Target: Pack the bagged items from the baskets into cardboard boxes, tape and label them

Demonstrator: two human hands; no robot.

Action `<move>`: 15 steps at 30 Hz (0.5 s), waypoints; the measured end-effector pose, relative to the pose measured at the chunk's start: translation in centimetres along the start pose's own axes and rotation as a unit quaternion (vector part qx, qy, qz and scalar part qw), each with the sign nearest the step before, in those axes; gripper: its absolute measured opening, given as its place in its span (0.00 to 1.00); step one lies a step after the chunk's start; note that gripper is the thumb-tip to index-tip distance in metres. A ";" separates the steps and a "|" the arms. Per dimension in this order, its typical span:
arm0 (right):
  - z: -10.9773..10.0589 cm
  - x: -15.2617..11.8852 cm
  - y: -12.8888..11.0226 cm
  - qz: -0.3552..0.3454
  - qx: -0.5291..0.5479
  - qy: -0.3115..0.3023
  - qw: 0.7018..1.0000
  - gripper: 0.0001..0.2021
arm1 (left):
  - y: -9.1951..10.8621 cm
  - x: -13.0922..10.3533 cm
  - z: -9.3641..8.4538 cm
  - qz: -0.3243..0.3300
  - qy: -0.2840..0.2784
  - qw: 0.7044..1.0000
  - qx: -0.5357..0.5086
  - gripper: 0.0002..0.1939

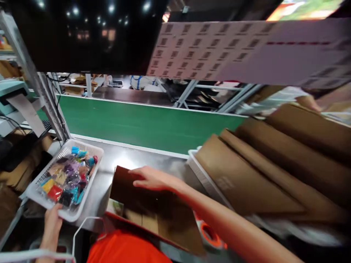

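Observation:
My left hand (52,221) grips the near rim of a white plastic basket (94,155), thumb on top and the other fingers hidden below. Small clear-wrapped packets (67,175) in many colours fill the basket. An open cardboard box (178,219) stands before me, with a small printed piece (116,207) at its left inner side. My right hand (149,178) is over the box's far wall, close to its upper edge; its fingers are stretched out with the thumb apart. Whether it touches the cardboard I cannot tell.
Large flat cartons (246,175) lean in a white bin on the right. Orange tape (210,233) lies beside the box. A green conveyor belt (142,120) runs behind the metal table (109,164). A dark screen (90,36) and a printed code sheet (197,47) hang above.

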State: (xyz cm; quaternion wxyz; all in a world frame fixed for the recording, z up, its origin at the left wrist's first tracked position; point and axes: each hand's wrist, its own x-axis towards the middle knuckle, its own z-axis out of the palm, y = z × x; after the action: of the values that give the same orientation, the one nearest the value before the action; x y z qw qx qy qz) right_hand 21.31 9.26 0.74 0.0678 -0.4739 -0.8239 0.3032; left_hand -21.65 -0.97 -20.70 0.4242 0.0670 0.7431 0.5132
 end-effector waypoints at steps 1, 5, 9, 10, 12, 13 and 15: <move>-1.2 -0.4 -0.2 0.006 -0.001 -0.014 1.000 0.20 | 0.6 -0.5 -0.6 0.012 -0.007 1.000 0.014 0.12; -5.3 -0.2 -1.2 0.049 -0.020 0.074 0.996 0.20 | 4.5 -3.1 -2.1 0.087 -0.057 0.992 0.072 0.22; -8.5 1.0 -2.1 0.084 -0.010 0.178 0.980 0.19 | 9.9 -6.5 -1.9 0.131 -0.115 0.983 0.047 0.41; -9.4 1.1 -2.3 0.089 0.005 0.186 0.979 0.20 | 11.3 -7.5 -1.5 0.140 -0.131 0.981 0.039 0.43; -11.3 0.8 -2.2 0.091 0.052 0.184 0.977 0.24 | 13.8 -9.8 -0.4 0.149 -0.164 0.975 0.024 0.43; -12.2 0.5 -1.9 0.089 0.087 0.176 0.977 0.25 | 14.8 -10.9 0.3 0.145 -0.181 0.973 0.015 0.43; -13.8 -0.7 -0.8 0.089 0.171 0.153 0.969 0.25 | 16.3 -13.3 2.4 0.127 -0.224 0.966 -0.001 0.41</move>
State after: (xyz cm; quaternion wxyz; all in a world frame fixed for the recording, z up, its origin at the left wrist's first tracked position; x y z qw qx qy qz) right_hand 26.60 14.37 12.48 0.2456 -0.5673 -0.6944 0.3683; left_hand -17.08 1.14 -0.10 0.5114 0.2734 0.6140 0.5356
